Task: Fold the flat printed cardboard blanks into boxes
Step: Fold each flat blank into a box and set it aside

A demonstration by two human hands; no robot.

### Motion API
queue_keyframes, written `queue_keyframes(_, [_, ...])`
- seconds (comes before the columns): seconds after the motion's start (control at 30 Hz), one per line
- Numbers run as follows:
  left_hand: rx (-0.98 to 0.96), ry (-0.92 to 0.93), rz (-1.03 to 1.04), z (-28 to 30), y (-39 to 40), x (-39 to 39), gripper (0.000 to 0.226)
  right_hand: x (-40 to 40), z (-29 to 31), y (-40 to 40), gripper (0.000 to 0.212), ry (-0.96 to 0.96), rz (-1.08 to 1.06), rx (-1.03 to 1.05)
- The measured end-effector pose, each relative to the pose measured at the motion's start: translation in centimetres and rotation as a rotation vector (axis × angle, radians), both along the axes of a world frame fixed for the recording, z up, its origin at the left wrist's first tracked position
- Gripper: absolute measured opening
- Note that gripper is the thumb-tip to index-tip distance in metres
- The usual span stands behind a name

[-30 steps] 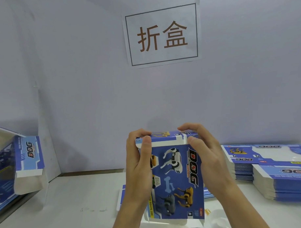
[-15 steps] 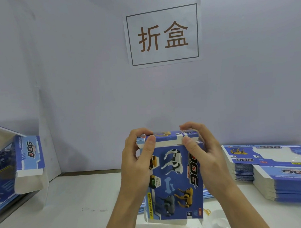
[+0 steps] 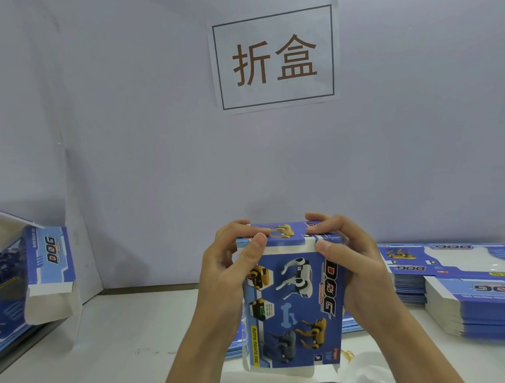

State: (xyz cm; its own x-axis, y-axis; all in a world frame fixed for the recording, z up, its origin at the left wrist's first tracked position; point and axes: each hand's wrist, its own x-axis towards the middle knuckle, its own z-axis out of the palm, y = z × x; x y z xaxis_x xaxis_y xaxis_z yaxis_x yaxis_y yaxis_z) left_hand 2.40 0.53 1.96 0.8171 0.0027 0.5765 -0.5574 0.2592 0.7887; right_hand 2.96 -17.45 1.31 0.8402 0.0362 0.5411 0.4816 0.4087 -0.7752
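Note:
A blue printed box [image 3: 292, 304] with robot dogs and the word DOG stands upright over the white table in front of me. My left hand [image 3: 223, 278] grips its upper left corner, thumb on the front face and fingers curled over the top flap. My right hand [image 3: 354, 271] grips the upper right corner the same way, thumb pressed on the flap's white fold line. The top flap lies folded down over the box. The box's lower end hangs open with white tabs showing.
Two stacks of flat blue blanks [image 3: 461, 290] lie on the table at the right. A few more blanks [image 3: 236, 346] lie under the held box. Folded boxes [image 3: 45, 273] sit at the far left. A paper sign [image 3: 274, 57] hangs on the wall.
The top flap has been pressed down further onto the box. Both thumbs have slid slightly along the upper front edge; the box stays in place.

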Motion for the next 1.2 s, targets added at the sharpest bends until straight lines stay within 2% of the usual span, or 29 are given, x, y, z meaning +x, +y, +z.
queue_keyframes(0.13, [-0.01,0.021,-0.041,0.1,-0.2,-0.1,0.028,0.0,0.0,-0.1,0.01,0.03,0.016,0.053])
queue_keyframes(0.27, [0.085,-0.027,-0.05,-0.1,0.1,0.1,0.051,-0.2,0.1,-0.3,0.012,0.063,0.028,0.099])
queue_keyframes(0.43, [0.156,-0.062,-0.143,-0.4,0.2,0.0,0.045,-0.3,0.1,-0.5,0.015,0.085,0.059,0.129])
queue_keyframes(0.57, [0.232,-0.086,-0.097,-0.7,0.5,0.0,0.041,-0.3,-0.2,-0.6,0.022,0.066,0.128,0.102])
queue_keyframes(0.67, [0.197,-0.111,-0.018,-0.9,0.8,0.3,0.028,-0.6,0.0,-0.8,0.03,0.007,0.17,0.023])
queue_keyframes(0.8, [0.151,-0.125,0.012,-0.9,0.9,0.4,0.03,-0.6,0.3,-0.6,0.024,-0.056,0.085,-0.075])
queue_keyframes(0.9, [0.152,-0.138,0.005,-1.1,0.8,0.4,0.028,-0.5,0.3,-0.5,0.016,-0.052,0.072,-0.068])
queue_keyframes(1.0, [0.146,-0.142,0.003,-1.2,0.6,0.3,0.036,-0.3,0.0,-0.8,0.019,-0.037,0.087,-0.031])
queue_keyframes(1.1, [0.112,-0.148,-0.029,-1.2,0.4,0.3,0.027,-0.3,0.0,-0.6,0.015,-0.056,0.058,-0.049])
queue_keyframes(1.2, [0.063,-0.144,-0.101,-1.4,0.7,0.6,0.032,-0.3,0.1,-0.3,0.018,-0.065,0.056,-0.042])
